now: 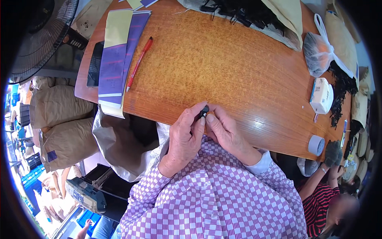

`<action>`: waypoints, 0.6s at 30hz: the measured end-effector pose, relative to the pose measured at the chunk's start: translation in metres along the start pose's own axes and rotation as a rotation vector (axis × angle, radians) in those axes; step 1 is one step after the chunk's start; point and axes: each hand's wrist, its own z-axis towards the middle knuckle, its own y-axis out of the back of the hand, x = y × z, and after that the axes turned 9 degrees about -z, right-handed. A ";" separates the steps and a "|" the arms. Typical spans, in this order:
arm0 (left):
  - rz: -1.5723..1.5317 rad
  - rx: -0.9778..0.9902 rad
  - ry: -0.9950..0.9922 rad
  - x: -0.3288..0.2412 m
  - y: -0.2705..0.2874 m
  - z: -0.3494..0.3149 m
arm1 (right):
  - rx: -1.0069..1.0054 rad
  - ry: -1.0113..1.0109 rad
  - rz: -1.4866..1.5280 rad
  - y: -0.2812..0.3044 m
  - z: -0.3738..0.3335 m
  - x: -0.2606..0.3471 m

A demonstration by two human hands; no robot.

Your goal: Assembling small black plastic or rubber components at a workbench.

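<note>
A small black part [204, 111] is pinched between my two hands, just over the near edge of the wooden table [207, 67]. My left hand [185, 131] grips it with thumb and fingers from the left. From the right, my right hand [225, 129] closes on the same part, its thumb pressed close to it. The fingers cover much of the part, so its exact kind cannot be made out. A light speck shows on it between the thumbs.
A red pen [139, 63] lies beside purple and yellow printed sheets [113, 59]. Black parts [254, 16] are heaped at the far edge. At right are a tissue pack [321, 95], a tape roll [316, 145] and a plastic bag [318, 53]. Another person [324, 207] works at lower right.
</note>
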 end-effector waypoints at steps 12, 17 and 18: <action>-0.024 -0.012 -0.001 0.001 0.021 0.008 | -0.092 0.109 -0.109 -0.020 0.021 -0.006; -0.054 -0.102 -0.053 0.009 0.013 0.007 | -0.079 0.077 -0.113 -0.020 0.020 -0.001; -0.056 -0.119 -0.086 0.009 0.011 0.008 | -0.091 0.085 -0.119 -0.020 0.019 -0.001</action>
